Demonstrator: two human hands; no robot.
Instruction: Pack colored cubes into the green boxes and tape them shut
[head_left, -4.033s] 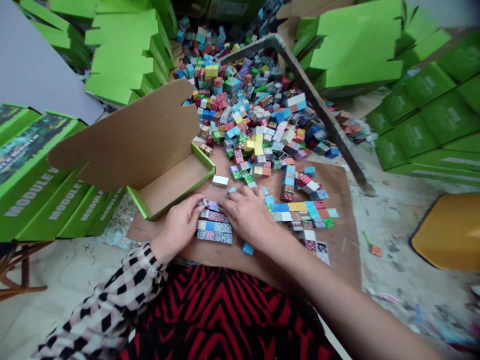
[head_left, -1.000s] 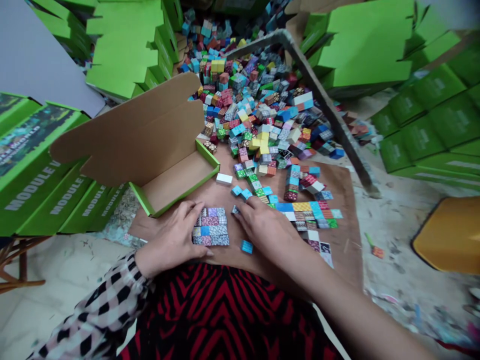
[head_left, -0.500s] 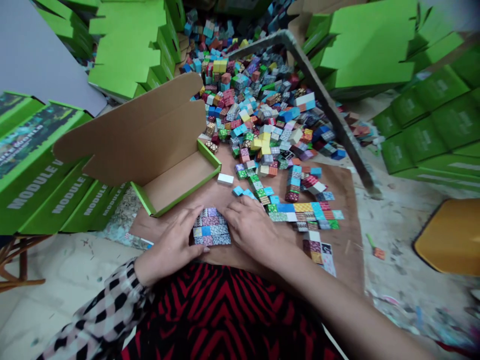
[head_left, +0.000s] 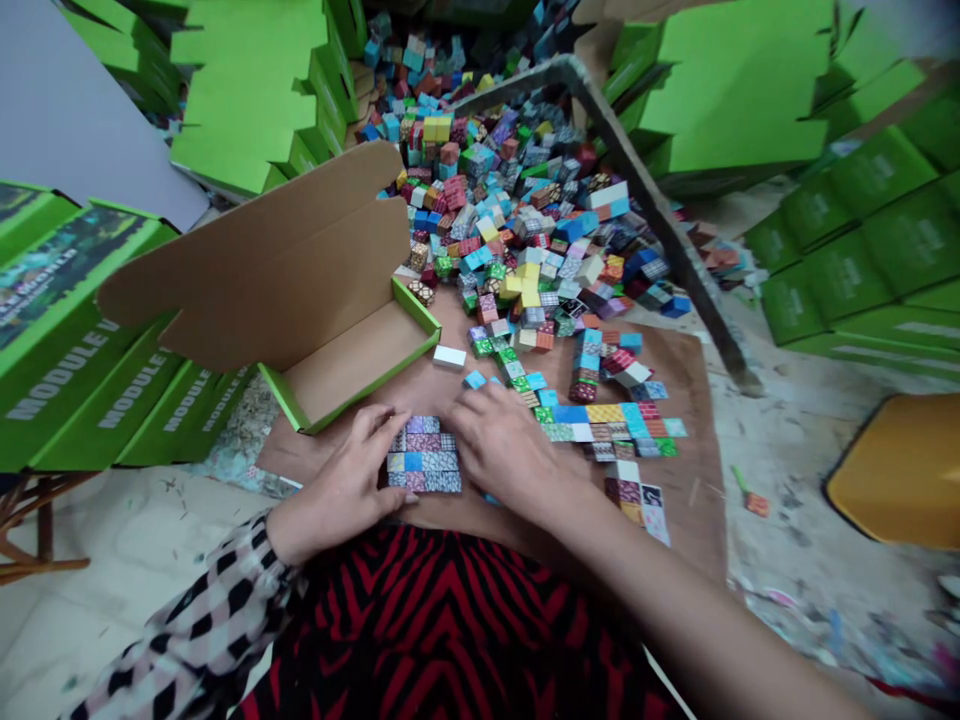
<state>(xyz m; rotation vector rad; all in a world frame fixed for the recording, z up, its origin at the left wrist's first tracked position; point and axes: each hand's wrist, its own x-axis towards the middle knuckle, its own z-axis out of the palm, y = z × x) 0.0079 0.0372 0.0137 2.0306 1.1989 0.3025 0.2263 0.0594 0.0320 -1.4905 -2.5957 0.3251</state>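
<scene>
A flat block of small patterned cubes (head_left: 424, 460), in grey, purple, blue and yellow, lies in rows on the brown cardboard sheet before me. My left hand (head_left: 345, 475) holds its left side, with the thumb at the near edge and the fingers at the far edge. Beside the right edge, my right hand (head_left: 506, 445) is palm down with bent fingers; its thumb and whatever lies under it are mostly hidden. A bit of blue shows below that palm. Just beyond its fingers lies a light-blue cube (head_left: 475, 380).
An open green carton (head_left: 345, 365) stands behind my left hand, a white block (head_left: 449, 357) near its corner. Joined cube strips (head_left: 604, 415) lie at right. A big heap of cubes (head_left: 510, 200) lies behind, crossed by a metal bar (head_left: 660, 220). Green boxes (head_left: 82, 350) flank both sides.
My right hand has shifted slightly away from the cubes' right edge, and a bit of blue now shows beneath it. My left hand stays at the left side.
</scene>
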